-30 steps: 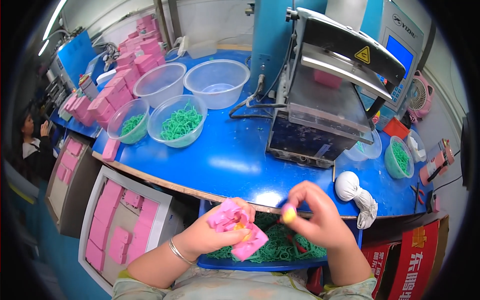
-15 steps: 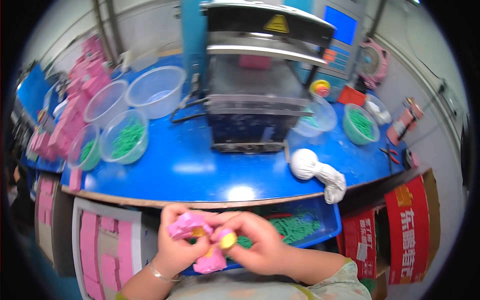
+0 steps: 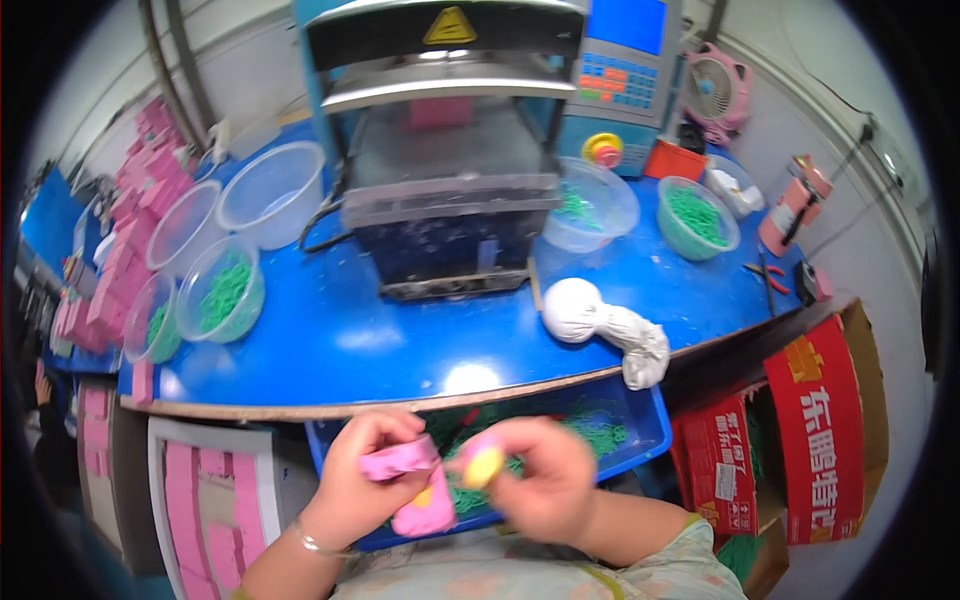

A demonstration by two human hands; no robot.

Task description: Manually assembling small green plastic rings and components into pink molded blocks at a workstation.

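Over the blue tray, my left hand [image 3: 345, 480] is closed around a pink block-like piece [image 3: 400, 459]. A second pink piece [image 3: 427, 512] with a bit of yellow hangs just below it; whether the two are joined, I cannot tell. My right hand [image 3: 550, 485] is smeared by motion and pinches a small pink-and-yellow piece [image 3: 485, 466] between thumb and fingers, a short way right of the pink pieces. Green curly strands [image 3: 605, 432] lie in the blue tray [image 3: 655, 440] beneath both hands.
A machine [image 3: 455, 215] with a raised hood stands on the blue table [image 3: 330, 330]. Clear tubs [image 3: 270, 195] sit left, a green-filled bowl [image 3: 697, 220] right. Near the front edge lies a knotted white cloth bundle [image 3: 590, 310]. Red cartons [image 3: 815, 440] stand right; pink blocks [image 3: 130, 240] are stacked left.
The view has shifted, so the table things sit farther left. My right hand with the pink-and-yellow piece has moved rightward, away from the pieces in my left hand, whose pink piece has turned.
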